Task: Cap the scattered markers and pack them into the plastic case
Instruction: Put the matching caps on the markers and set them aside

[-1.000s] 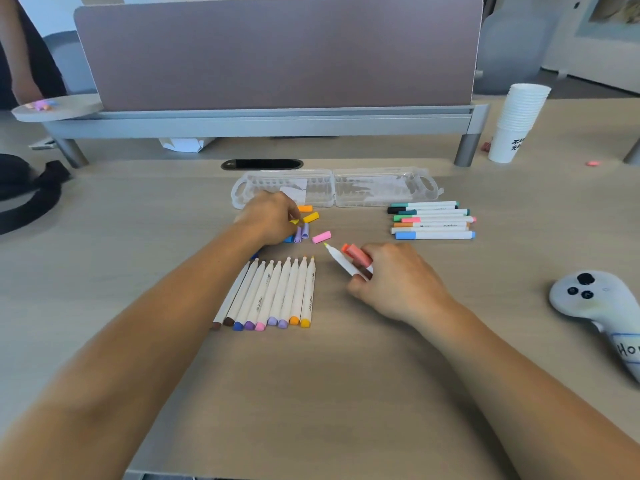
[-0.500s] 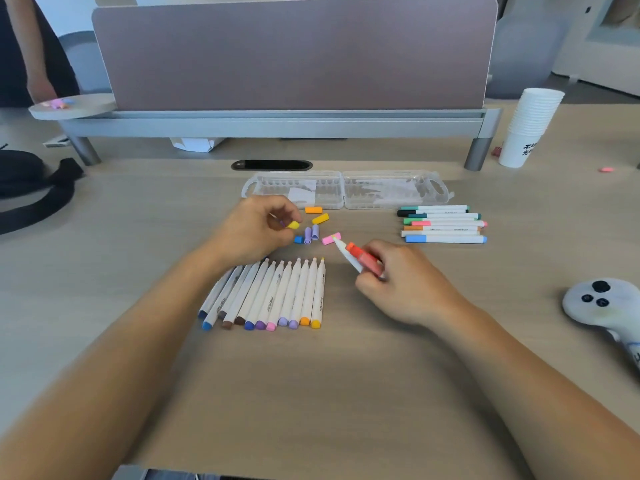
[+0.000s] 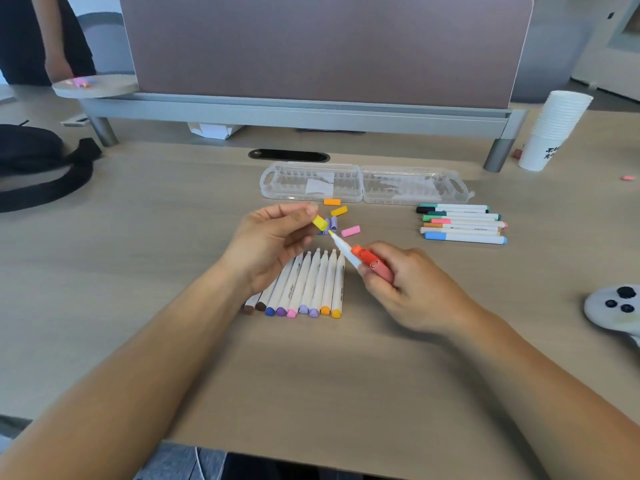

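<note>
Left hand [image 3: 266, 244] pinches one yellow cap [image 3: 320, 223]; right hand [image 3: 401, 289] grips perhaps three markers [image 3: 363, 259].

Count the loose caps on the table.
5: orange cap by the case, yellow-orange cap below, two purple caps beside the left hand's yellow cap, pink cap rightmost. More may hide behind that hand.
</note>
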A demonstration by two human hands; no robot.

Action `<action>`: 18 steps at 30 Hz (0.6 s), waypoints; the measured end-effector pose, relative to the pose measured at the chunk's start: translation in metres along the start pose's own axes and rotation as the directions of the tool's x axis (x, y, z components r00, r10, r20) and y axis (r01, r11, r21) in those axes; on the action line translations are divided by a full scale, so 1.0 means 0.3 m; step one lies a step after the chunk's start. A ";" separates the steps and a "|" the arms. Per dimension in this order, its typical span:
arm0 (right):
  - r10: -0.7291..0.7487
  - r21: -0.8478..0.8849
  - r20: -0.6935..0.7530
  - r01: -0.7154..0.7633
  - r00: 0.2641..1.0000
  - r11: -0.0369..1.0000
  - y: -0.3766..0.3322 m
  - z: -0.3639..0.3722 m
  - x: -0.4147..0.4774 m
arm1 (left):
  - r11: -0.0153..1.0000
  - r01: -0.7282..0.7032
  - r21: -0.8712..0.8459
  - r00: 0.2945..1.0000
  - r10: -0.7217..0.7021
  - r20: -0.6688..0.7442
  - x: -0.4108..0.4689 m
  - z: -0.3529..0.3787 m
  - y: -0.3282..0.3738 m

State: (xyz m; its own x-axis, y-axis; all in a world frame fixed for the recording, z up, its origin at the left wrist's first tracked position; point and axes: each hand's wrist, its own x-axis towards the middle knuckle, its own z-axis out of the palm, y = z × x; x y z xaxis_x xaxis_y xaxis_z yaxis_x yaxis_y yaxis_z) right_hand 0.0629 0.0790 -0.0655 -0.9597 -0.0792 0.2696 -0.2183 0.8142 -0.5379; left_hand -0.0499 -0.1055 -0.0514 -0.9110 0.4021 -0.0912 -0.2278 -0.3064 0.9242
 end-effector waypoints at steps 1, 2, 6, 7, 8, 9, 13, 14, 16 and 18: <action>-0.003 -0.009 0.001 0.003 1.000 1.000 0.003 0.001 0.001 | 1.000 -0.006 0.002 1.000 0.006 -0.001 -0.001 0.001 0.001; -0.004 -0.013 -0.002 0.004 1.000 1.000 0.007 0.001 0.001 | 1.000 -0.011 0.005 1.000 0.011 -0.005 -0.001 0.001 0.003; -0.009 -0.033 -0.006 0.009 1.000 0.999 0.011 0.000 0.001 | 0.999 -0.018 0.049 1.000 0.018 0.004 -0.012 0.016 -0.004; -0.009 -0.039 -0.003 0.009 1.000 0.999 0.011 0.000 0.002 | 0.997 -0.022 0.071 1.000 0.021 0.016 -0.018 0.024 -0.011; -0.008 -0.043 -0.004 0.008 1.000 0.999 0.011 0.000 0.002 | 0.995 -0.031 0.097 0.999 0.029 0.028 -0.022 0.030 -0.020; -0.006 -0.047 -0.004 0.005 1.000 0.999 0.011 0.000 0.001 | 0.992 -0.043 0.119 0.999 0.039 0.036 -0.027 0.037 -0.028; -0.024 -0.084 -0.003 0.024 1.000 0.996 0.016 0.000 0.002 | 0.984 -0.102 0.148 0.995 0.100 0.019 -0.038 0.060 -0.053; -0.033 -0.092 -0.009 0.032 0.999 0.995 0.016 0.002 0.003 | 0.979 -0.115 0.169 0.993 0.117 0.000 -0.038 0.066 -0.058; -0.051 -0.115 -0.025 0.047 0.998 0.992 0.016 0.005 0.007 | 0.962 -0.145 0.233 0.986 0.159 -0.040 -0.040 0.078 -0.068; -0.060 -0.140 -0.032 0.055 0.998 0.989 0.016 0.007 0.009 | 0.942 -0.181 0.283 0.978 0.203 -0.052 -0.048 0.092 -0.073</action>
State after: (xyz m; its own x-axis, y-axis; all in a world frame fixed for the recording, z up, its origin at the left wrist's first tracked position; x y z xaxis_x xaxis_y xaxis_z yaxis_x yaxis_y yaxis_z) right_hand 0.0589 0.0813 -0.0691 -0.9387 -0.1094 0.3269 -0.2438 0.8810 -0.4054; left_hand -0.0223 -0.0809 -0.0601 -0.9548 0.2865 0.0793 0.0471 -0.1175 0.9920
